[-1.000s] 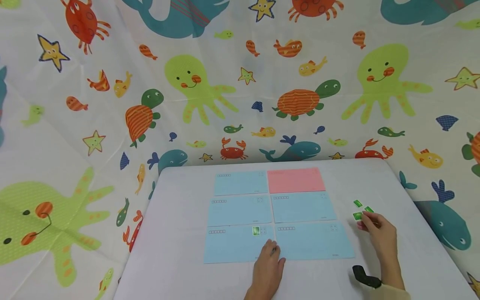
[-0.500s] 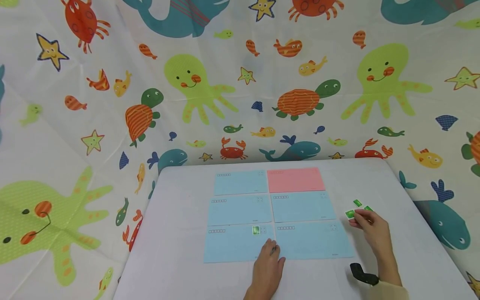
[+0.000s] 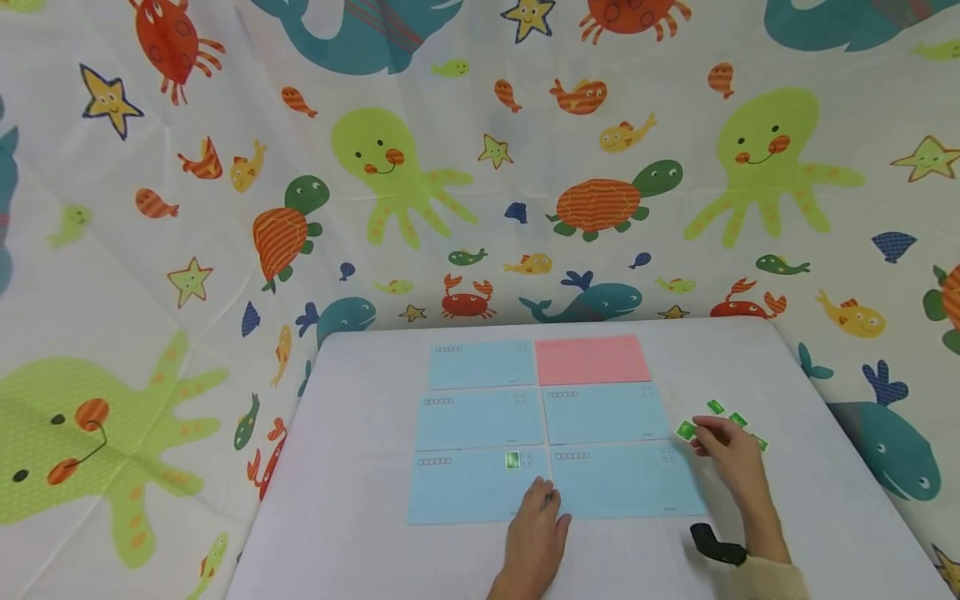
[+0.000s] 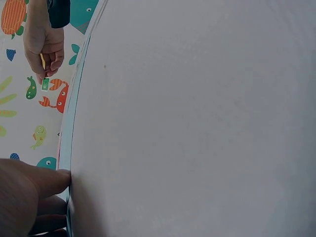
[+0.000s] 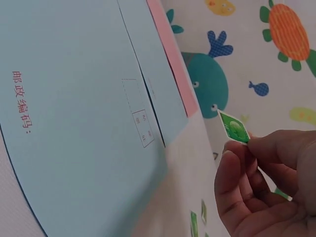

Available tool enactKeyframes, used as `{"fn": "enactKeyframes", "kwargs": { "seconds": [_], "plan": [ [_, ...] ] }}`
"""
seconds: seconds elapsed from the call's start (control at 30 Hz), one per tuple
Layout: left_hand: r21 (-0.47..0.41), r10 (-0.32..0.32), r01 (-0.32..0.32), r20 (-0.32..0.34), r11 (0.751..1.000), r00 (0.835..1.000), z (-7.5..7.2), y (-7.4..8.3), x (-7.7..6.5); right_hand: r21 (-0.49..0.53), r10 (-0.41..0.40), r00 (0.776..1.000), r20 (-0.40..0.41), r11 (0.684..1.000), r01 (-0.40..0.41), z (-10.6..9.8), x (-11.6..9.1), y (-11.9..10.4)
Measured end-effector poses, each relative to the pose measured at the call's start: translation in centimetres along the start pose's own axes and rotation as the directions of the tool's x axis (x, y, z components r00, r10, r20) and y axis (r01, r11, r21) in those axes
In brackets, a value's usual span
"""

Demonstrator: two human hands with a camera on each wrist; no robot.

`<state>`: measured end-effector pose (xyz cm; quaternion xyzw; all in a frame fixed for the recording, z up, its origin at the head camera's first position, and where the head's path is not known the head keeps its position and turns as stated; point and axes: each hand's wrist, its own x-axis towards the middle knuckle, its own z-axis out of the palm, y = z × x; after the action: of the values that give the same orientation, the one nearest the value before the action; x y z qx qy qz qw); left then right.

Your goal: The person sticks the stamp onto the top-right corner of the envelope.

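Observation:
Between thumb and fingers my right hand pinches a small green stamp, just off the right edge of the envelopes. The right wrist view shows that stamp held up by one edge, above the table. My left hand rests on the lower right part of the near left blue envelope, fingers together. On that envelope lies another green stamp, left of the printed box at its upper right. The near right blue envelope shows printed boxes in its upper corners.
Farther back lie more blue envelopes and one pink envelope, in two columns. Several loose green stamps lie on the white table, beyond and beside my right hand. A cloth with sea animals hangs behind.
My right hand has moved left with the pinched stamp, towards the envelopes. Another loose stamp now shows behind it. My left hand has stayed in place.

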<state>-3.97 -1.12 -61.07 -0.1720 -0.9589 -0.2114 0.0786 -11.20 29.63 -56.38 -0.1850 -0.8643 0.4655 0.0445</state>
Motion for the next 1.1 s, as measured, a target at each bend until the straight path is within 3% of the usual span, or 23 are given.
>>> {"fn": "enactKeyframes", "kwargs": {
  "seconds": [0.3,0.6,1.1],
  "plan": [
    [0.004,-0.003,0.003,0.003,1.0,1.0,-0.1,0.1,0.2,-0.034,0.014,0.995,0.097,0.999,-0.011,0.8,0.4,0.1],
    [0.015,0.012,-0.012,-0.031,1.0,0.999,0.0,0.1,0.1,-0.096,-0.07,0.982,0.178,0.991,0.088,1.3,0.7,0.1],
    [0.036,0.015,-0.013,-0.045,0.999,0.999,-0.1,0.2,0.0,-0.163,-0.107,0.942,0.319,0.973,0.166,1.7,0.9,0.3]
  ]
}}
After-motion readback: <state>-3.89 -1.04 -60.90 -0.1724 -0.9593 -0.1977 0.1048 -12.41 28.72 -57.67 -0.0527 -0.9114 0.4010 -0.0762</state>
